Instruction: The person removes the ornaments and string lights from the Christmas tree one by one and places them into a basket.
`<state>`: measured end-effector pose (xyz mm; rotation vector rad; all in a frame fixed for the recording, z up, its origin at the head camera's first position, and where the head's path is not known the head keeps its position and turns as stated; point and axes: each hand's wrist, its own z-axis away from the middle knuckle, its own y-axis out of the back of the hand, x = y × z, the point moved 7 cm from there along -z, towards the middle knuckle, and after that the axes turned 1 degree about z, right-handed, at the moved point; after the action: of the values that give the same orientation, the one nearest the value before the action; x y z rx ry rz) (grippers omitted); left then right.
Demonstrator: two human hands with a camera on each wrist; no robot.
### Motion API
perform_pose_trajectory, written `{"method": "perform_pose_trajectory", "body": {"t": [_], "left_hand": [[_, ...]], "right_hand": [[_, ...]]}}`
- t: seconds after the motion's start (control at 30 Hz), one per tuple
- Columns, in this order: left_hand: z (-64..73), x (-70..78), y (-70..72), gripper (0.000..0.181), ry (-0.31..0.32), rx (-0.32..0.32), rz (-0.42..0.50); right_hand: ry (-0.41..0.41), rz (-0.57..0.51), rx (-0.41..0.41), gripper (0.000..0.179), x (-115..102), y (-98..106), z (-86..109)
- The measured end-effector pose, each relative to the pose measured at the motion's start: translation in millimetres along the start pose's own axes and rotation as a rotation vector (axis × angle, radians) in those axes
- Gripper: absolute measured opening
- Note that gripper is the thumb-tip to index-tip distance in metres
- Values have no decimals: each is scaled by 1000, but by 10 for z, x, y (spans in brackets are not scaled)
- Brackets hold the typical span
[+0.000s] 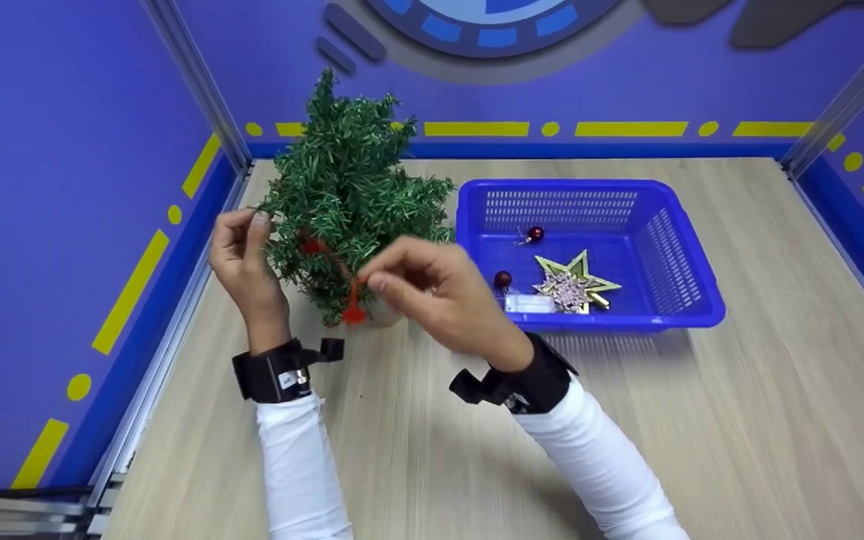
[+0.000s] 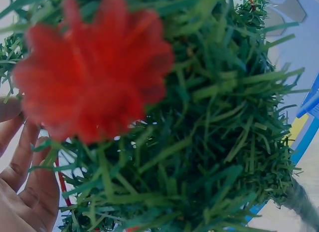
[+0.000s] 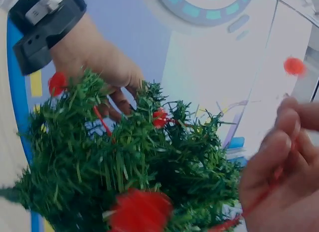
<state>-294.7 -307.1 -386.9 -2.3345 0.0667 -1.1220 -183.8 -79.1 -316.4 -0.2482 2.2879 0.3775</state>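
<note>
A small green artificial Christmas tree (image 1: 349,172) stands between the hands. My right hand (image 1: 451,296) pinches a red string (image 3: 256,199) with thumb and forefinger at the tree's lower right. A red flower-shaped ornament (image 1: 355,313) hangs just below those fingertips. My left hand (image 1: 248,259) is at the tree's left side, its thumb and forefinger close together at a branch tip; I cannot tell whether it pinches anything. Close to the left wrist camera, a red flower (image 2: 94,77) looms blurred. More red string (image 3: 103,123) runs over the branches in the right wrist view.
Right of the tree, a blue plastic basket (image 1: 683,319) holds a gold star (image 1: 589,283), a pinkish snowflake (image 1: 565,291), dark red balls (image 1: 535,234) and a translucent white box (image 1: 529,304). Blue panels (image 1: 87,150) close off the wooden table's (image 1: 769,390) back and sides.
</note>
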Motion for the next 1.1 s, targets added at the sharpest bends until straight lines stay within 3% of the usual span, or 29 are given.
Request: {"method": "perform_pose_trajectory", "body": {"t": [0.13,0.3,0.4,0.6,0.8,0.87,0.93,1.0,1.1], "left_hand": [[0,1,-14,6,-7,-7,10],[13,-2,-8,4,-9,-11,7],[12,4,-7,4,-20,-3,-2],[-9,54,-25,4,-79,7,21],[32,96,-20,17,-135,-43,42],[33,74,-13,24,-94,-66,20],[22,14,1,31,-9,-101,-37],[22,-87,16,40,123,-148,-128],[79,-270,66,58,369,-234,-296]], "right_hand": [[21,101,-137,12,3,-86,116],[13,189,-166,12,-1,12,269],[12,231,-124,10,-23,172,354],[11,298,50,9,-52,480,407],[12,306,122,10,-33,562,429],[10,306,124,11,-22,564,436],[7,304,127,11,-11,571,442],[5,302,132,11,-2,584,447],[2,298,131,9,8,595,449]]}}
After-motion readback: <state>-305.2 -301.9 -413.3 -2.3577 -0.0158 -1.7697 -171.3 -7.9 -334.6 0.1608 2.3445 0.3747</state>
